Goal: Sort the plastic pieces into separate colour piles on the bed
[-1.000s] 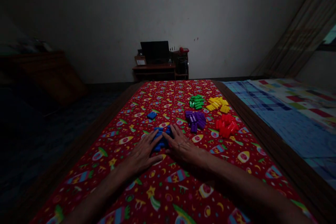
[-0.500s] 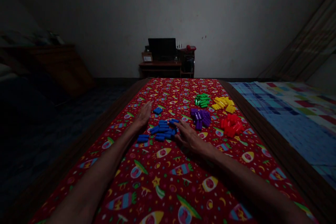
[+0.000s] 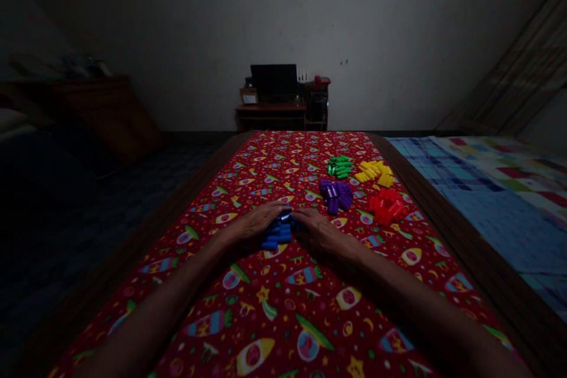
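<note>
Hands: I saw left hand (image 3: 254,225) and right hand (image 3: 319,231) cupped loosely, fingers open, corralling blue blocks (image 3: 277,232); mid-table (image 3: 199,201).
Sorted: purple blocks (image 3: 336,194), red blocks (image 3: 387,205) near right edge.

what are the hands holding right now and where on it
Both the left hand and right hand cup the blue blocks from opposite sides; nothing is lifted off the cloth.

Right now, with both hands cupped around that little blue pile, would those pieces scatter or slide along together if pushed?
Probably together: the left hand and right hand close in on the blue pieces from both sides. They look like small, hard, light plastic. The patterned cloth may drag on them, so some could tumble.
</note>
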Action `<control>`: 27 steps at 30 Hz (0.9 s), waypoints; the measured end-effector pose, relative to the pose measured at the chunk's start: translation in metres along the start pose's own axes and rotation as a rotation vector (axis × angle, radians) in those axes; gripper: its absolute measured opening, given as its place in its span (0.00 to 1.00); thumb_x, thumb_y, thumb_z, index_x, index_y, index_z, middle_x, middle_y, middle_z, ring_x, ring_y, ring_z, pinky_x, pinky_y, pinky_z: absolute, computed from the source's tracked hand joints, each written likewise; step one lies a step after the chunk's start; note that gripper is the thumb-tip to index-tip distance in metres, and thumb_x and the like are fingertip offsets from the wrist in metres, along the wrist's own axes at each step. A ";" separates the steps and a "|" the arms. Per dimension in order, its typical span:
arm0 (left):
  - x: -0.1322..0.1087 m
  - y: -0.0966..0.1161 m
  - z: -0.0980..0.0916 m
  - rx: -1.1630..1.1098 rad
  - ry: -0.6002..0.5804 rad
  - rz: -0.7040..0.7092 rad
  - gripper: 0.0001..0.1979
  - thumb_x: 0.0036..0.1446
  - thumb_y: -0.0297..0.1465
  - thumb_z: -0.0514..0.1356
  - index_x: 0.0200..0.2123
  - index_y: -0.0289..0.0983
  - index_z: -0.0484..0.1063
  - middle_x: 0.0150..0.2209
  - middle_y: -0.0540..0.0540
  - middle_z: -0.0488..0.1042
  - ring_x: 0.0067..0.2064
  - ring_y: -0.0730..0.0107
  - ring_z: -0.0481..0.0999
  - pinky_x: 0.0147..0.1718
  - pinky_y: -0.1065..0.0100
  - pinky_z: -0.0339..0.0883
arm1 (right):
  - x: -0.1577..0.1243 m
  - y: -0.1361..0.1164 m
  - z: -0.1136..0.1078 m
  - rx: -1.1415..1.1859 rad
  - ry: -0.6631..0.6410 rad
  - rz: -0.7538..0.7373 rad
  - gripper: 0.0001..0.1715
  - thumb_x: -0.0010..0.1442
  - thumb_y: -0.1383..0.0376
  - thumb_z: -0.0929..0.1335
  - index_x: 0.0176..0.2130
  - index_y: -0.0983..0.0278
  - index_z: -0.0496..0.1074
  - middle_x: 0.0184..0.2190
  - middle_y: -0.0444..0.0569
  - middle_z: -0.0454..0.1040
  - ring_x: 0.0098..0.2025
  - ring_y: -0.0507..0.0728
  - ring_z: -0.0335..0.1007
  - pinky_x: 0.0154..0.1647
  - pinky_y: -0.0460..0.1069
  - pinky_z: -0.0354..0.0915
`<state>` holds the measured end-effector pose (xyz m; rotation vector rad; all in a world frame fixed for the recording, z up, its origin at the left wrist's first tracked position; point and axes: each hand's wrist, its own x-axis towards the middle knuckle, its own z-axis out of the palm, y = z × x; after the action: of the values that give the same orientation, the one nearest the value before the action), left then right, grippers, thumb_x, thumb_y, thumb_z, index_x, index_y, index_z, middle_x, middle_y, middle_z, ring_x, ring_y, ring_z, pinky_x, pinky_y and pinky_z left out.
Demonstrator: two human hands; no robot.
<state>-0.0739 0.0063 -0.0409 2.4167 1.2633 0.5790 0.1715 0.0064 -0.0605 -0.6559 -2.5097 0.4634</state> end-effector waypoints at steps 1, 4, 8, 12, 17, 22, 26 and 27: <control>-0.007 -0.001 -0.001 0.025 0.019 -0.020 0.26 0.65 0.43 0.41 0.56 0.39 0.68 0.57 0.44 0.70 0.58 0.65 0.69 0.58 0.62 0.61 | -0.004 -0.001 -0.002 -0.015 -0.006 -0.007 0.28 0.62 0.66 0.65 0.60 0.64 0.60 0.53 0.59 0.67 0.52 0.60 0.66 0.52 0.55 0.64; -0.027 -0.011 0.003 0.134 0.172 -0.165 0.27 0.66 0.43 0.39 0.57 0.37 0.66 0.58 0.42 0.68 0.61 0.61 0.64 0.61 0.55 0.55 | -0.019 0.000 -0.006 -0.099 0.007 0.016 0.23 0.62 0.63 0.67 0.56 0.63 0.64 0.49 0.56 0.70 0.49 0.59 0.66 0.48 0.53 0.64; -0.043 -0.013 0.019 0.258 0.216 -0.288 0.30 0.64 0.46 0.41 0.60 0.36 0.62 0.61 0.38 0.64 0.62 0.55 0.61 0.61 0.49 0.53 | -0.039 0.004 -0.008 -0.250 0.015 0.123 0.26 0.60 0.54 0.68 0.53 0.65 0.65 0.44 0.57 0.72 0.47 0.60 0.66 0.45 0.53 0.63; -0.034 0.008 0.031 0.282 0.148 -0.221 0.34 0.60 0.50 0.49 0.65 0.40 0.52 0.66 0.37 0.55 0.65 0.50 0.56 0.60 0.44 0.51 | -0.051 -0.007 -0.020 -0.309 0.024 0.201 0.27 0.62 0.53 0.66 0.53 0.67 0.64 0.43 0.59 0.72 0.46 0.61 0.67 0.46 0.54 0.63; -0.016 0.035 0.041 0.400 0.182 -0.133 0.31 0.58 0.48 0.55 0.63 0.48 0.56 0.67 0.39 0.53 0.66 0.43 0.50 0.58 0.31 0.38 | -0.057 -0.022 -0.031 -0.192 0.052 0.140 0.22 0.66 0.58 0.61 0.55 0.65 0.64 0.49 0.59 0.70 0.51 0.60 0.65 0.49 0.54 0.64; -0.010 0.043 0.048 0.340 0.237 -0.068 0.21 0.61 0.42 0.53 0.56 0.44 0.67 0.60 0.41 0.64 0.60 0.54 0.64 0.58 0.47 0.56 | -0.056 -0.019 -0.027 0.065 0.124 0.291 0.13 0.61 0.62 0.65 0.44 0.64 0.71 0.40 0.50 0.74 0.43 0.57 0.69 0.44 0.51 0.65; -0.011 0.037 0.048 0.296 0.332 -0.095 0.18 0.59 0.42 0.55 0.48 0.41 0.72 0.51 0.41 0.70 0.53 0.55 0.70 0.51 0.53 0.67 | -0.063 -0.007 -0.026 0.261 0.202 0.456 0.11 0.53 0.64 0.69 0.38 0.64 0.70 0.32 0.45 0.73 0.32 0.53 0.67 0.32 0.46 0.62; -0.012 0.035 0.048 0.288 0.340 -0.096 0.17 0.58 0.43 0.56 0.46 0.41 0.73 0.49 0.42 0.71 0.51 0.55 0.71 0.50 0.53 0.68 | -0.067 -0.004 -0.027 0.284 0.223 0.472 0.11 0.52 0.64 0.69 0.38 0.64 0.70 0.32 0.44 0.72 0.31 0.52 0.67 0.31 0.45 0.61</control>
<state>-0.0314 -0.0282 -0.0668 2.5413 1.6946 0.8606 0.2354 -0.0269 -0.0620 -1.1180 -2.0203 0.8437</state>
